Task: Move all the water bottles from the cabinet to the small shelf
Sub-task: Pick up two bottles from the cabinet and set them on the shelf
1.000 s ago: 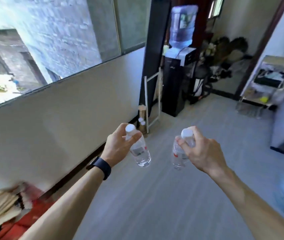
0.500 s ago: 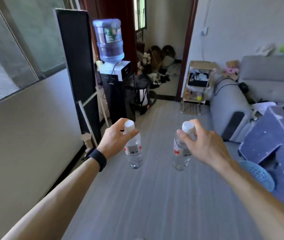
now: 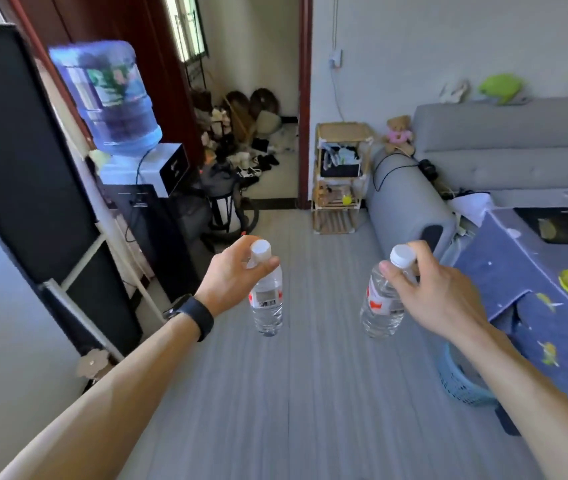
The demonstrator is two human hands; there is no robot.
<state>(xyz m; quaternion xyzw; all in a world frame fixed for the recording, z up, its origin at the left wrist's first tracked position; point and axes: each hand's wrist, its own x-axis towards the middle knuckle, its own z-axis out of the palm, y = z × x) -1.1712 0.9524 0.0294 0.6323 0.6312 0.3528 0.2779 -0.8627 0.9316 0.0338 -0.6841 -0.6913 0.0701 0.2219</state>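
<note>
seemingly mid-carry — gripping one water bottle [image 3: 268, 306] by the neck in the left hand [image 3: 230, 278], a second water bottle [image 3: 381, 310] likewise in the right hand [image 3: 438, 292], with fingers [image 3: 270, 263] curled round each, well apart from the small shelf [image 3: 341, 178] — these two not yet shelved.

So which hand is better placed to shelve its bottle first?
Right, marginally. The left hand grips the left bottle and the right hand the right bottle, at the neck; the small shelf ahead, beside the sofa, lines up closer with the right one.
</note>
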